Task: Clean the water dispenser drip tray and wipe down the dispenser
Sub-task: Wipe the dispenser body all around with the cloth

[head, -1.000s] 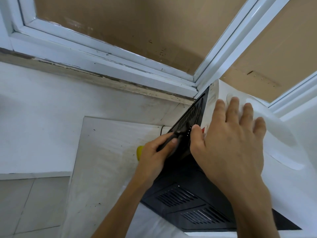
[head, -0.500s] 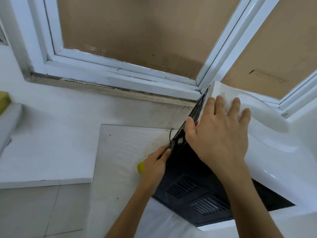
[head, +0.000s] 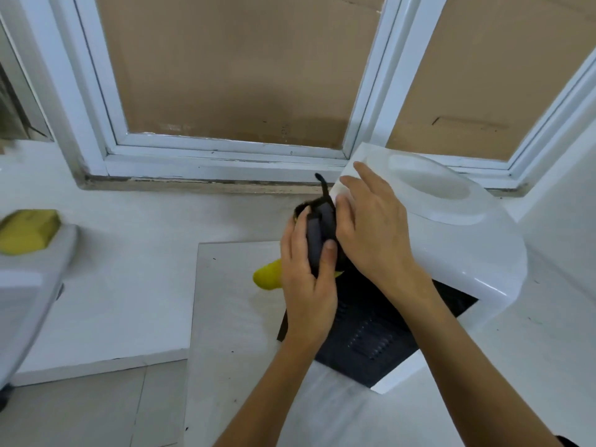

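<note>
Head view, single entry; white plastic water dispenser is recorded lying tilted on its side, its ringed bottle well uppermost toward the window and its black vented back panel turned toward the wearer; the long axis is judged to run from near right to far left, ending at the corner where both hands meet. Left hand: fingers and thumb are curled round a dark grey, blurred object, judged to be the plug end of the black power cord, which is seen rising just above the grip; what it is exactly cannot be told. Right hand: laid flat with fingers straight on the white upper face of the casing, pressing and steadying, gripping nothing; it is the nearer hand to the dispenser body, the left being nearer the cord. Yellow rounded item: partly hidden behind the left hand, unidentified. Drip tray: not seen from this side. Surface: pale scuffed board laid on a white ledge, grey floor tiles below. Room: white-framed window backed with brown cardboard; yellow sponge resting on a white fixture at far left, well apart from the hands.
</note>
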